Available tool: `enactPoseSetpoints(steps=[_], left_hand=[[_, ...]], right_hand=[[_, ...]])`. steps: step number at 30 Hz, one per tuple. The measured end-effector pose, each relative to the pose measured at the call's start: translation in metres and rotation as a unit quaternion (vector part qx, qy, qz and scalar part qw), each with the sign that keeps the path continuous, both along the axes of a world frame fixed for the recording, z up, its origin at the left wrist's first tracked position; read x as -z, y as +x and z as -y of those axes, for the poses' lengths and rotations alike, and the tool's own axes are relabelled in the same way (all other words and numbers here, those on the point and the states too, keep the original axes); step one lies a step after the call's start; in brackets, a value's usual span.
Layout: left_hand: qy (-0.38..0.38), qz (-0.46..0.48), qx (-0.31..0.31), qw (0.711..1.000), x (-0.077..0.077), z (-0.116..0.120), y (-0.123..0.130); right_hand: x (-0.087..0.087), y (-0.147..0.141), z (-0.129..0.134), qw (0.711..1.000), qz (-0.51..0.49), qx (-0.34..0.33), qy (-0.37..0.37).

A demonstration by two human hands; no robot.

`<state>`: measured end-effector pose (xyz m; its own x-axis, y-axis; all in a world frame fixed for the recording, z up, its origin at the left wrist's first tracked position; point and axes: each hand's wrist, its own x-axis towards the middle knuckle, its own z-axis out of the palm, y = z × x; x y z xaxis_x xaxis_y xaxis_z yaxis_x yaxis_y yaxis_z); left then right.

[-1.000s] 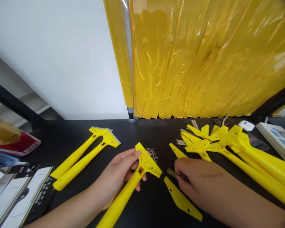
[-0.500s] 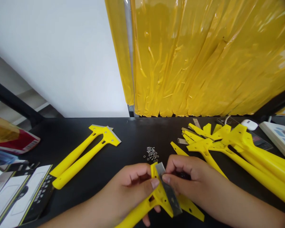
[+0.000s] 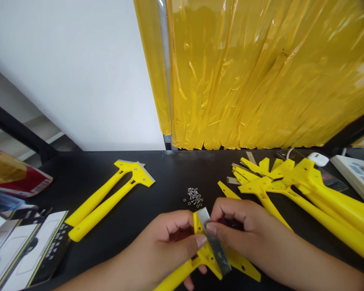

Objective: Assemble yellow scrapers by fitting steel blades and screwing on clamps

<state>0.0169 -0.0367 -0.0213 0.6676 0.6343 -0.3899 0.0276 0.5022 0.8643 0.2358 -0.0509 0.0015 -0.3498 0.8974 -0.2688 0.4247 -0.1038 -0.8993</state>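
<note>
A yellow scraper handle is gripped at its head by my left hand, thumb on top and fingers underneath. My right hand pinches a flat metal blade between thumb and fingertips, its length lying along the edge of the scraper head. Whether the blade is seated in the head, I cannot tell. Below my right hand lies another yellow scraper part with a hole, partly hidden by the hand. Just beyond my hands is a small heap of screws and nuts.
Two scrapers with blades rest on the black table at left. Yellow scraper parts and loose blades are piled at right. Printed packages lie at the left edge; a yellow plastic curtain hangs behind.
My left hand and the scraper handle have shifted very slightly to the right. The blade stays in my right hand at the head's edge.
</note>
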Motion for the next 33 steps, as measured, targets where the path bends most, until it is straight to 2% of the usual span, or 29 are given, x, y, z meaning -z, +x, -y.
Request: enactPoseSetpoints(steps=[11, 15, 18, 22, 26, 33], left_hand=[[-0.029, -0.045, 0.006, 0.999, 0.004, 0.004, 0.004], [-0.033, -0.051, 0.006, 0.998, 0.003, 0.005, 0.002], [-0.032, -0.025, -0.019, 0.999, 0.0, 0.001, -0.001], [-0.013, -0.003, -0.085, 0.996, -0.007, -0.006, -0.003], [0.004, 0.008, -0.122, 0.992, -0.013, -0.006, -0.004], [0.02, 0.024, -0.126, 0.992, -0.017, 0.001, -0.005]], right_hand=[[0.004, -0.003, 0.004, 0.997, 0.069, -0.01, 0.03], [0.0, -0.004, 0.007, 0.997, 0.058, -0.051, 0.03], [-0.003, -0.001, 0.009, 0.995, 0.074, -0.058, 0.015], [-0.007, 0.003, 0.008, 0.993, 0.114, -0.044, 0.001], [-0.013, 0.005, 0.005, 0.996, 0.079, -0.038, -0.007], [-0.021, 0.005, 0.004, 0.998, 0.018, -0.03, -0.047]])
